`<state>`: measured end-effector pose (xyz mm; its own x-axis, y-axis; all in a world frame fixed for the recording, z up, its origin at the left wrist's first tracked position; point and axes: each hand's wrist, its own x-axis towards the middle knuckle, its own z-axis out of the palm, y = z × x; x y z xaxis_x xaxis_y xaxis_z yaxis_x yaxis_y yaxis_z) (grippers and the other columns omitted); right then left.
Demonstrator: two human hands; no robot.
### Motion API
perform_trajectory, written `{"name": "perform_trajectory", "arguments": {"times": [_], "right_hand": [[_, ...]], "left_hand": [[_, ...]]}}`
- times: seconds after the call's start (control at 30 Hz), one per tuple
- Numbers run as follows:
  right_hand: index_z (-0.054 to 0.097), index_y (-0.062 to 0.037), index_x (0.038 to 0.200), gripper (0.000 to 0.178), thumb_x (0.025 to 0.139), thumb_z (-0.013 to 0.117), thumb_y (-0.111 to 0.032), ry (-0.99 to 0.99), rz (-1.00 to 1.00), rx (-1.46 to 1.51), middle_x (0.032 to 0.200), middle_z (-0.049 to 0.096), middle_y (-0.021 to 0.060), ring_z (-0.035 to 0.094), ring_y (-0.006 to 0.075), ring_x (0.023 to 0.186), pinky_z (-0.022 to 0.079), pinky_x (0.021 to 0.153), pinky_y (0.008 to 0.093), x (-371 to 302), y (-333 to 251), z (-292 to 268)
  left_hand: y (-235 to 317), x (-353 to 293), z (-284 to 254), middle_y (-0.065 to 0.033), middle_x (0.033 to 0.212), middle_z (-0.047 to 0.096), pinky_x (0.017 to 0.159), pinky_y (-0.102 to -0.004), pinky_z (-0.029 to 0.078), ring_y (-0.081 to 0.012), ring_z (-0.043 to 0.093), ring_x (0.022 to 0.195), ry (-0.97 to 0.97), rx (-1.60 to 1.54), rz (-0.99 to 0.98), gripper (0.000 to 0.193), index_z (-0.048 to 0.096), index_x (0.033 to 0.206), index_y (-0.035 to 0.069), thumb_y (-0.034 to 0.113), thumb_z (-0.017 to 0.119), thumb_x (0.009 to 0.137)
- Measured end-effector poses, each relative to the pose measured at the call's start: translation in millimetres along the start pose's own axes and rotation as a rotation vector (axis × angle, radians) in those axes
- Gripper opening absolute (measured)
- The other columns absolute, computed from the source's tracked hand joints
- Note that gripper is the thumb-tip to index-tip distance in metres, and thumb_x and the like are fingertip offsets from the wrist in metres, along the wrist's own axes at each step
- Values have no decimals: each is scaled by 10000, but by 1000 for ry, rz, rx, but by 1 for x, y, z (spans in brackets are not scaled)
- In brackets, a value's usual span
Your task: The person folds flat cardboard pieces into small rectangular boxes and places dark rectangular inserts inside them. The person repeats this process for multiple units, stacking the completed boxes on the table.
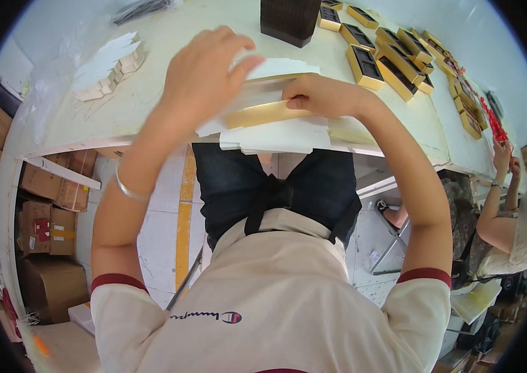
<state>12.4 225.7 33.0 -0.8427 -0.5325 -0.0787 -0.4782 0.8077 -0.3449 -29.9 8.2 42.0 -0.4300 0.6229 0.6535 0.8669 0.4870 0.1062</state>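
At the table's front edge, a gold cardboard box point(265, 115) with pale inner walls lies over white card sheets point(288, 135). My right hand point(329, 95) is closed on the box's right end, its thumb against the near gold wall and its fingers over the top. My left hand point(209, 73) is raised over the box's left end, somewhat blurred. Its thumb and fingers are apart, and nothing shows between them. The box's left end is partly hidden and smeared by motion.
A dark upright block point(289, 22) stands behind the box. Several gold boxes with black inserts point(365, 65) spread across the right side. Stacked white card pieces point(109, 67) sit at left. Farther right, another person's hands point(503, 156) hold red ribbon-like material point(496, 127).
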Motion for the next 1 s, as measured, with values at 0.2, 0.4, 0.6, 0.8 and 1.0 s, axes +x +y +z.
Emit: {"name": "perform_trajectory", "arguments": {"times": [0.2, 0.4, 0.6, 0.8, 1.0], "right_hand": [[589, -19, 781, 90, 773, 623, -102, 245, -23, -219, 787, 596, 126, 588, 294, 794, 473, 711, 393, -14, -21, 16], [564, -36, 848, 221, 721, 679, -176, 455, 20, -550, 795, 571, 99, 620, 246, 637, 496, 548, 334, -27, -52, 48], [560, -51, 938, 220, 725, 613, -32, 535, -147, -449, 929, 531, 119, 619, 250, 617, 504, 538, 323, -39, -57, 17], [607, -17, 995, 264, 733, 640, -2, 400, -269, 84, 1065, 552, 119, 584, 309, 907, 486, 789, 370, -41, -31, 37], [648, -25, 890, 354, 620, 812, -186, 491, -305, 233, 957, 599, 114, 555, 299, 935, 463, 787, 360, -48, -17, 53]], "left_hand": [[-51, 18, 23, -94, 710, 590, 628, -305, 448, -193, 542, 662, -667, -357, -247, 278, 626, 958, 4, 257, 629, 841], [-23, 6, 8, -113, 814, 623, 606, -313, 448, -191, 566, 658, -668, -401, -236, 298, 587, 1025, 7, 88, 617, 740], [9, -11, -6, -86, 1136, 477, 686, -277, 434, -180, 531, 778, -189, -588, -123, 573, 439, 1261, 93, -106, 458, 725], [14, -44, 34, -73, 1029, 557, 737, -285, 452, -198, 556, 825, -294, -499, -177, 338, 491, 1075, 51, -78, 519, 763], [10, -44, -8, -84, 1052, 567, 666, -279, 481, -153, 544, 754, -627, -948, -196, 467, 484, 1133, 48, 49, 713, 726]]}}
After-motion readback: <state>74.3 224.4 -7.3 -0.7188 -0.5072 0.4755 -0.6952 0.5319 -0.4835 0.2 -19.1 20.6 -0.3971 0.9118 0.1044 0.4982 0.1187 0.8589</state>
